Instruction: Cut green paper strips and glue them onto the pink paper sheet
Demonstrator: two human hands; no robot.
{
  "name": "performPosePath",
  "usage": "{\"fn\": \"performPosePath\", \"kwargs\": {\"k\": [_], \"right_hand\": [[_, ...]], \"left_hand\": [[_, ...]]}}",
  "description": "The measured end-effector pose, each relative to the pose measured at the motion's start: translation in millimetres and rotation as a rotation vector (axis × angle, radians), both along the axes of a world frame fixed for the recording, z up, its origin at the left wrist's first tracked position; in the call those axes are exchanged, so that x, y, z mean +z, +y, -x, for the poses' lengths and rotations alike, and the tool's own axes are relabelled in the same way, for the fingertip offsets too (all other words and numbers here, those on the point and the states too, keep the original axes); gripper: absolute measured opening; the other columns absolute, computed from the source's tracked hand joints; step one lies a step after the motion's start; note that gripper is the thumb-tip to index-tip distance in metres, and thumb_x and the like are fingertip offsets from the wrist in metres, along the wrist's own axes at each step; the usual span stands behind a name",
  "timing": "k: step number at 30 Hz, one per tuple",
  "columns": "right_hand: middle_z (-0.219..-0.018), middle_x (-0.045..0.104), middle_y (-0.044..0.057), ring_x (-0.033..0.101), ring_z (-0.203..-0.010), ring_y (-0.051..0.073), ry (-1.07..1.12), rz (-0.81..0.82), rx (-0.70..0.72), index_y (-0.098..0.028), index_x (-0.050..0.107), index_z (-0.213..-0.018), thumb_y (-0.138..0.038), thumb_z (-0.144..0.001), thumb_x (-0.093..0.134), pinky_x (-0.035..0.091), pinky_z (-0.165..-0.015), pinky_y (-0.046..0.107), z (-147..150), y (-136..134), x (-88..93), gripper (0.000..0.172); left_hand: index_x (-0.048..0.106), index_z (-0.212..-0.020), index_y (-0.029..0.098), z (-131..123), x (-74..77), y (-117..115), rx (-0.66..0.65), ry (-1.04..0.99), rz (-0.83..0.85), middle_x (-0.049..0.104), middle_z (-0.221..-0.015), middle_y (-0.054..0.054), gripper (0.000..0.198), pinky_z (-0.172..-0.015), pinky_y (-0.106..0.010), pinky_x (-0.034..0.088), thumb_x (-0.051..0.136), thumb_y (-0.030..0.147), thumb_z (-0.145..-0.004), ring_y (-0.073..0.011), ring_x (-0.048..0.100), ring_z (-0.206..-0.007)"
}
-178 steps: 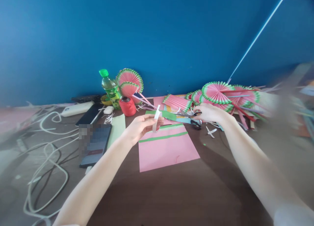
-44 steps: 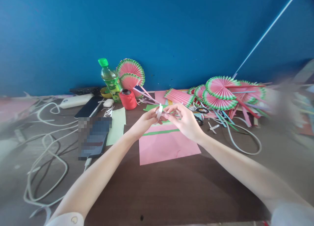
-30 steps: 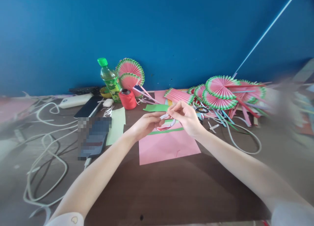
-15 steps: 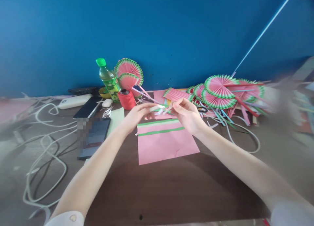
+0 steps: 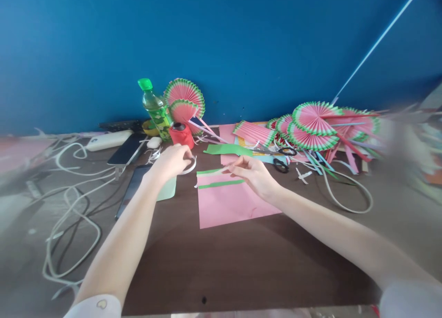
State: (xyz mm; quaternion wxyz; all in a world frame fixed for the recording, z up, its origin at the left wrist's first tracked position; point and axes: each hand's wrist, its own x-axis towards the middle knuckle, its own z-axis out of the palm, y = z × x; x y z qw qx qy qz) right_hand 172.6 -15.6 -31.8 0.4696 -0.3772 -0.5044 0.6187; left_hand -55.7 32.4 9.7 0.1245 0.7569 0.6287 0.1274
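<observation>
A pink sheet (image 5: 231,205) with two green stripes lies on the dark brown table. Over its upper edge, my right hand (image 5: 253,174) pinches a thin whitish strip (image 5: 224,170) between thumb and fingers. My left hand (image 5: 174,160) is left of the sheet, near a red can-shaped object (image 5: 182,136), with its fingers closed on a curled white strip (image 5: 191,167). Below that hand lies a pale green paper (image 5: 168,189). Behind the sheet is a green paper piece (image 5: 228,149), beside black-handled scissors (image 5: 281,165).
Pleated pink and green paper fans (image 5: 312,124) are piled at the back right, and others (image 5: 184,98) stand by a green-capped bottle (image 5: 154,107). Phones (image 5: 127,148) and white cables (image 5: 71,212) lie at the left. A blue wall (image 5: 221,46) rises behind.
My hands have moved apart. The left went left toward the red object with the curled white strip; the right came slightly nearer over the sheet. The green paper and scissors show more now.
</observation>
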Motion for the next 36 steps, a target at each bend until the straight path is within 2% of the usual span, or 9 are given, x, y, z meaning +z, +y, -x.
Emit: {"fn": "performPosePath", "kwargs": {"k": [1,4,7,15,19,22,26,31,36], "right_hand": [[-0.082,0.069,0.004,0.065,-0.086,0.018,-0.001,0.009,0.003,-0.018,0.051,-0.067,-0.030,-0.069,0.068,0.047,-0.074,0.032,1,0,-1.8,0.021],[-0.078,0.068,0.004,0.065,-0.083,0.018,-0.003,0.031,0.014,-0.017,0.055,-0.069,-0.034,-0.068,0.069,0.047,-0.074,0.031,5,0,-6.6,0.023],[-0.074,0.065,0.001,0.066,-0.081,0.018,0.014,0.053,0.016,-0.016,0.056,-0.068,-0.033,-0.066,0.070,0.046,-0.074,0.031,8,0,-9.5,0.022],[-0.077,0.067,0.003,0.065,-0.085,0.018,-0.041,0.047,0.020,-0.016,0.056,-0.069,-0.034,-0.067,0.068,0.046,-0.075,0.030,14,1,-14.4,0.022],[-0.076,0.068,0.004,0.065,-0.084,0.018,-0.101,0.053,0.049,-0.017,0.053,-0.067,-0.035,-0.068,0.067,0.047,-0.073,0.030,17,2,-8.7,0.023],[-0.072,0.067,0.005,0.065,-0.075,0.018,-0.271,0.024,0.058,-0.016,0.052,-0.065,-0.034,-0.069,0.063,0.046,-0.062,0.027,22,6,-1.0,0.022],[-0.065,0.063,0.003,0.058,-0.060,0.013,-0.564,-0.144,0.033,-0.016,0.054,-0.063,-0.030,-0.069,0.060,0.041,-0.051,0.024,26,13,5.6,0.016],[-0.062,0.060,-0.001,0.052,-0.056,0.010,-0.801,-0.256,0.064,-0.017,0.053,-0.059,-0.024,-0.065,0.059,0.036,-0.050,0.022,27,18,8.4,0.012],[-0.063,0.062,0.000,0.053,-0.058,0.011,-0.896,-0.245,0.130,-0.017,0.058,-0.061,-0.023,-0.063,0.060,0.036,-0.050,0.022,29,20,8.4,0.007]], "left_hand": [[0.062,-0.072,0.021,-4,6.0,-3,-0.043,-0.034,0.027,0.065,-0.083,-0.006,0.009,-0.066,-0.027,0.039,0.056,0.026,-0.067,-0.0214,0.058,-0.077],[0.064,-0.083,0.022,-18,20.3,-13,-0.241,-0.119,0.308,0.066,-0.081,0.000,0.022,-0.068,-0.024,0.041,0.052,0.036,-0.072,-0.0168,0.058,-0.075],[0.064,-0.085,0.021,-24,23.4,-18,-0.321,-0.123,0.432,0.067,-0.085,0.002,0.021,-0.072,-0.022,0.041,0.050,0.033,-0.073,-0.0135,0.059,-0.079],[0.062,-0.079,0.021,-18,14.6,-12,-0.396,-0.113,0.489,0.067,-0.084,0.003,0.017,-0.070,-0.021,0.041,0.051,0.030,-0.071,-0.0124,0.058,-0.079],[0.063,-0.078,0.021,-15,13.0,-11,-0.431,-0.059,0.501,0.067,-0.082,0.003,0.018,-0.067,-0.022,0.041,0.050,0.030,-0.070,-0.0125,0.058,-0.075],[0.063,-0.077,0.020,-13,13.6,-10,-0.437,-0.003,0.505,0.067,-0.082,0.002,0.019,-0.066,-0.022,0.041,0.050,0.030,-0.068,-0.0133,0.058,-0.074],[0.064,-0.077,0.020,-11,15.6,-10,-0.405,0.047,0.523,0.068,-0.084,0.001,0.020,-0.064,-0.021,0.042,0.051,0.030,-0.066,-0.0146,0.059,-0.077],[0.065,-0.078,0.019,-10,13.6,-8,-0.388,0.101,0.539,0.068,-0.082,-0.001,0.022,-0.062,-0.020,0.042,0.051,0.029,-0.064,-0.0153,0.059,-0.076],[0.065,-0.077,0.019,-11,8.0,-5,-0.407,0.172,0.538,0.066,-0.079,-0.001,0.021,-0.056,-0.020,0.039,0.049,0.026,-0.064,-0.0144,0.057,-0.070]]}}
